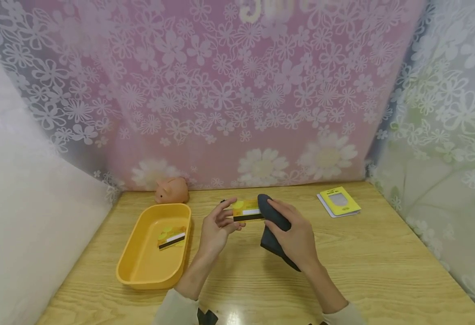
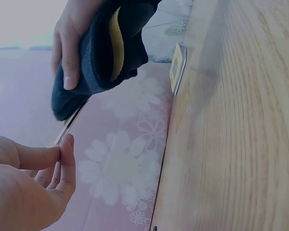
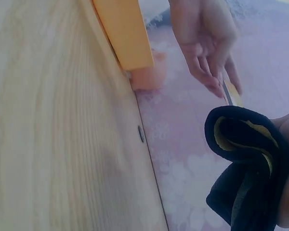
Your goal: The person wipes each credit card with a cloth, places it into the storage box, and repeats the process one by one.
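Note:
My left hand (image 1: 215, 231) pinches a yellow card (image 1: 245, 205) with a black stripe by its left end, between thumb and fingers. The card is held up over the table, its striped face towards me. In my right hand (image 1: 299, 237) is a folded dark blue-grey cloth (image 1: 273, 228), gripped between thumb and fingers. A fold of the cloth covers the card's right end. Yellow shows inside the folds of the cloth (image 3: 245, 166) in the right wrist view. From the left wrist view, the card (image 2: 70, 122) appears edge-on between the left fingertips and the cloth.
To the left stands a yellow-orange tray (image 1: 140, 271), with a similar striped card (image 1: 172, 239) lying in it. Behind the tray sits a pink piggy bank (image 1: 173, 190). A yellow-and-white booklet-like item (image 1: 339, 201) lies at the back right. A flowered curtain (image 1: 237, 113) borders the wooden table (image 1: 363, 262).

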Tool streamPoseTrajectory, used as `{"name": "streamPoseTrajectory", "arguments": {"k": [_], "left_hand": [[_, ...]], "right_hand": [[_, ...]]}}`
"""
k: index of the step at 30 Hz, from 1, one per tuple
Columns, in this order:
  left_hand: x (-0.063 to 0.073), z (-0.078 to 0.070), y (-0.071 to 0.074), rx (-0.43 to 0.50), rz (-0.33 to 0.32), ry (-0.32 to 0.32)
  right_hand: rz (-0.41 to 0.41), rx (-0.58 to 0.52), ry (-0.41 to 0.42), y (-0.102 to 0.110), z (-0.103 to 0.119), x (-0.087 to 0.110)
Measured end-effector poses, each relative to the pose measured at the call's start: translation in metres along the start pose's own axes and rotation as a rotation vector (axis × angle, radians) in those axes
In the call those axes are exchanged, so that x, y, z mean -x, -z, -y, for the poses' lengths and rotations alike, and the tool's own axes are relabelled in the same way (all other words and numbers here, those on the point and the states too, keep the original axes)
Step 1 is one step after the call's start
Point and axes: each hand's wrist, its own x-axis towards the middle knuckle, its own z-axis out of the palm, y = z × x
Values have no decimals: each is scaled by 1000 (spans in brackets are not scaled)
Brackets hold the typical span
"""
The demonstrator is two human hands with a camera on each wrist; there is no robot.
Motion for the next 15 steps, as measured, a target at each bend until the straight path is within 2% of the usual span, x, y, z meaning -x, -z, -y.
{"name": "streamPoseTrajectory", "arguments": {"k": [8,15], "left_hand": [[0,-3,2,56,-12,3],[0,-2,1,49,-6,-4]], "right_hand": [[-43,6,-64,11,-10,-5],[-2,-52,-11,6,3,-3]]}}
